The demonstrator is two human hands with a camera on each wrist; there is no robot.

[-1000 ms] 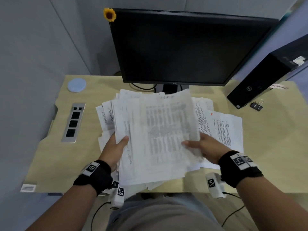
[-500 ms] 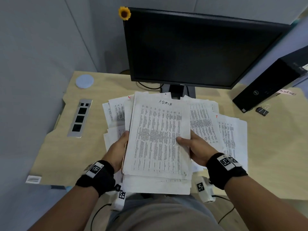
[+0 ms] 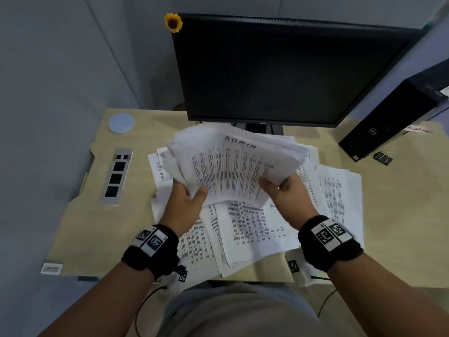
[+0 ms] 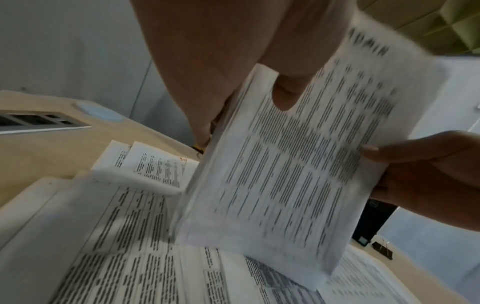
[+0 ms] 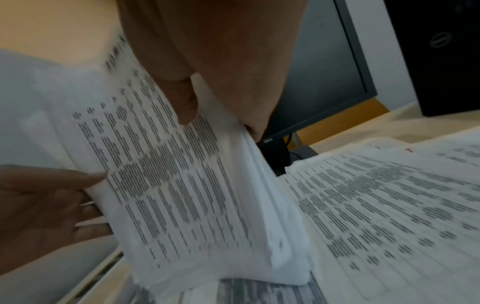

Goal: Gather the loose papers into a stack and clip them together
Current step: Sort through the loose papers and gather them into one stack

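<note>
A thick bundle of printed papers [image 3: 233,166], its top sheet marked ADMIN, stands tilted on its lower edge above the desk. My left hand [image 3: 189,198] grips its left side, thumb on the front sheet. On its right side my right hand [image 3: 279,190] grips it the same way. The left wrist view shows the bundle [image 4: 298,164] with my thumb across its top sheet; in the right wrist view the bundle [image 5: 182,185] shows its thick edge. More loose papers [image 3: 247,229] lie spread flat on the desk under and around it. A black binder clip [image 3: 383,158] lies at the far right.
A dark monitor [image 3: 291,69] stands right behind the papers, and a black computer case [image 3: 393,117] lies at the right. A metal socket panel [image 3: 117,176] and a round blue coaster [image 3: 121,122] sit at the left of the wooden desk [image 3: 401,215].
The bundle lay flat on the pile between my hands; now both hands have raised it and tipped it up on its lower edge, away from me.
</note>
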